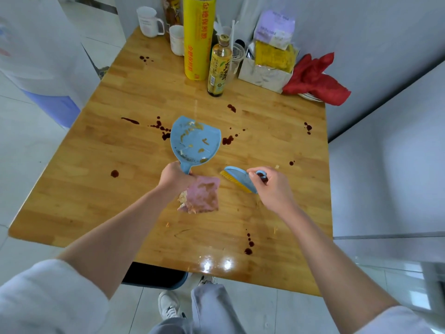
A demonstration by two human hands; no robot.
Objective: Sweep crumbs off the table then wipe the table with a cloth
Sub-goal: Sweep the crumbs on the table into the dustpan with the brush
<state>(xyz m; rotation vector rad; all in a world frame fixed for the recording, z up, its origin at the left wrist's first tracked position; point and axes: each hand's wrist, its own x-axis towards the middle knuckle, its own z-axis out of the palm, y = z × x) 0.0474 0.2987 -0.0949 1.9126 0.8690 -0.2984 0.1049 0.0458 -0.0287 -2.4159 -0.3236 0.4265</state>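
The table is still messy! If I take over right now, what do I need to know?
Left hand grips the blue dustpan by its handle, pan raised over the table, crumbs already in it.
Right hand holds the small brush, its yellow bristles near the tabletop.
The pink cloth, already stained, lies beside the left hand.
Done: some crumbs collected.
Left: a few crumbs near the front edge, then wipe up the dark spills dotted all over the table.
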